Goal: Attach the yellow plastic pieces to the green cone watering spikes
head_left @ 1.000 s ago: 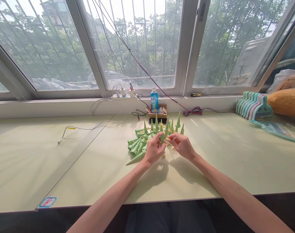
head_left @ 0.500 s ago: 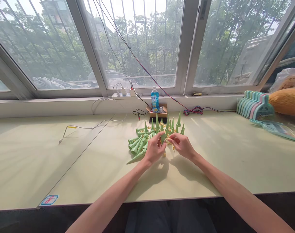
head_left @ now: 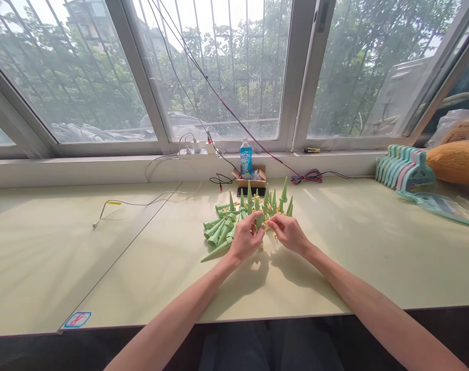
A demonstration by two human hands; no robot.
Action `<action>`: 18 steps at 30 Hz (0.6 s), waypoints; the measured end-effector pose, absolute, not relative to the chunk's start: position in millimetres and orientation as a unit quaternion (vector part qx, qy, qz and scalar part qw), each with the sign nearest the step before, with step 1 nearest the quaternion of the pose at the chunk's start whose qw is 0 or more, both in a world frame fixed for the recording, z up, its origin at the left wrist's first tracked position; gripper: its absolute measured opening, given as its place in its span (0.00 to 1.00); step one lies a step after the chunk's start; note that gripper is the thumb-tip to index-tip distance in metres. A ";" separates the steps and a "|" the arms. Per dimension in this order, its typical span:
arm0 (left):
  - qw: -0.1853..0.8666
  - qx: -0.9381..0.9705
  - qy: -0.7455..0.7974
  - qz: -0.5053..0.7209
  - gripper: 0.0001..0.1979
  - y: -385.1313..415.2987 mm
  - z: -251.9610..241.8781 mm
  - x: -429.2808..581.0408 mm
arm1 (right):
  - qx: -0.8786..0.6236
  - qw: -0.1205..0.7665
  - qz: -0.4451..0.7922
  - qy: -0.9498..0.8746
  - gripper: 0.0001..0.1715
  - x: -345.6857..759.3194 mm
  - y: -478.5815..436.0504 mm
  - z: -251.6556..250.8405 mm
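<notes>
My left hand (head_left: 246, 238) is closed on a green plastic watering spike (head_left: 259, 220), held upright between thumb and fingers over the table. Close by on the right, my right hand (head_left: 290, 233) pinches with thumb and index finger beside the spike; what sits in the pinch is too small to make out. Behind both hands, more green spikes (head_left: 249, 195) stand point up. Others lie in a pile (head_left: 219, 232) to the left. Small yellow plastic pieces are scattered among them, one yellow piece (head_left: 261, 247) lying just below my hands.
A blue-labelled bottle (head_left: 246, 159) stands in a small carton (head_left: 253, 181) by the sill, with a dark phone (head_left: 242, 191) in front. Coiled cable (head_left: 309, 176) lies to its right. Teal and pink plastic pieces (head_left: 406, 169) stand far right. A thin wire (head_left: 129, 203) crosses the left.
My right hand's fingertips have drawn slightly right, away from the spike, and the yellow piece seen at them is now less visible. My left hand keeps its hold.
</notes>
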State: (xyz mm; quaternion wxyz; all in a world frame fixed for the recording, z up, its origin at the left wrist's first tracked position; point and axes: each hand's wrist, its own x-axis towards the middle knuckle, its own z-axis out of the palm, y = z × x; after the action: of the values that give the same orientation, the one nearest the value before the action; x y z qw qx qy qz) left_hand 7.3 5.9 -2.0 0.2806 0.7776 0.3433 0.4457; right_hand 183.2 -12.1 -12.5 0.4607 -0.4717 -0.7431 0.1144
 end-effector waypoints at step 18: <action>0.331 0.739 0.360 0.464 0.18 2.0 3.8 9.5 | -0.468 0.467 0.124 -0.740 0.21 180.3 -14.1 -10.0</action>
State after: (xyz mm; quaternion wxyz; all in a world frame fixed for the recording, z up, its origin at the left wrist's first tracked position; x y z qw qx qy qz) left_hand 9.5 2.0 3.8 0.3313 0.7388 0.3598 0.4637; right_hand 180.3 -14.1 -10.0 0.4667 -0.4676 -0.7404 0.1242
